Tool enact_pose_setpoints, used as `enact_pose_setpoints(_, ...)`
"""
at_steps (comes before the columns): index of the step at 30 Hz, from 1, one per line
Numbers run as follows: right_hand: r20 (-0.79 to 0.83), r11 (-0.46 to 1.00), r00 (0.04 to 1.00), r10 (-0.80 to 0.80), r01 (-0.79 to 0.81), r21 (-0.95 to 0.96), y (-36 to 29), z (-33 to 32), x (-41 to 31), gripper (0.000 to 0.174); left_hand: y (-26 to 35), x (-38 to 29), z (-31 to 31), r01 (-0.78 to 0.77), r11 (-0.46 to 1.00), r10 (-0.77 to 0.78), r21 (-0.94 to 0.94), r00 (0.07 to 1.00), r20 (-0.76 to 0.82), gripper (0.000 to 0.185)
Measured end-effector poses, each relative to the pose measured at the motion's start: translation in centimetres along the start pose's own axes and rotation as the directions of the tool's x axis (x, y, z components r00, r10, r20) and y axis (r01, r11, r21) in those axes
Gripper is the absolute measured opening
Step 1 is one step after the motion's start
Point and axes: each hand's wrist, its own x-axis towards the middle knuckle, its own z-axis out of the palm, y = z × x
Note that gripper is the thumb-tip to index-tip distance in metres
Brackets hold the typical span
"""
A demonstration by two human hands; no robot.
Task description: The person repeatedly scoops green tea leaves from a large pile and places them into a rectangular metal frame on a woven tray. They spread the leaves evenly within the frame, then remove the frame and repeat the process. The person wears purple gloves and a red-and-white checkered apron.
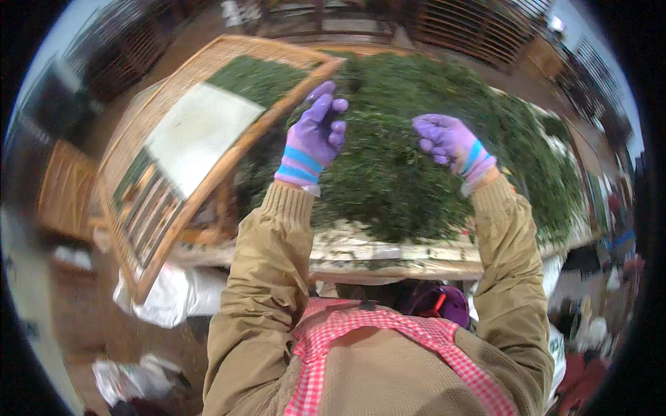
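A large heap of green cut foliage (411,192), possibly tea leaves or sprigs, covers the table before me. My left hand (315,127), in a purple-coated glove with blue bands, is over the heap's left side, its fingers apart and bent. Its fingertips are close to the wooden rim of a tilted framed tray (250,140); whether they touch cannot be told. Over the heap's right side is my right hand (445,139), gloved alike, with curled fingers. Motion blur hides whether a sprig is between them. A pale rectangular sheet (205,135) lies within the tray's frame.
The tabletop's pale front edge (395,252) bears scattered leaf bits. White sacks (177,294) stand below the table at left, and a white plastic bag (130,379) lies on the floor. A purple container (447,301) sits under the front edge. Slatted wooden racks (468,31) stand beyond.
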Motion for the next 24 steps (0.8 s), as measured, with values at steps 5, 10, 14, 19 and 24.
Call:
enact_pose_setpoints(5,0.249,0.952,0.956,-0.158,0.214,-0.219,-5.6,13.6,6.1,0.034,14.8,-8.6,-3.8,-0.406,0.869,0.425,0.283,0.905,-0.007,0.033)
enact_pose_setpoints(10,0.622,0.835,0.726,-0.292,0.511,-0.205,-10.9,34.8,12.2,0.037,31.9,-23.7,-8.8,-0.632,0.648,0.707,0.425,0.707,-0.027,0.032)
enact_pose_setpoints(14,0.852,0.793,0.466,-0.240,0.600,-0.105,-9.4,51.9,16.1,0.035,38.4,-35.1,-18.0,-0.543,0.604,0.792,0.583,0.488,-0.366,0.026)
enact_pose_setpoints(19,0.810,0.499,0.566,0.154,0.663,-0.558,-0.3,62.9,19.4,0.028,36.0,-43.4,-27.2,0.292,0.788,0.422,0.541,0.383,-0.822,0.022)
enact_pose_setpoints(24,0.759,0.544,0.595,0.266,0.557,-0.627,2.3,61.9,22.8,0.023,33.0,-42.3,-29.4,0.656,-0.045,0.953,0.754,0.255,-0.166,0.022)
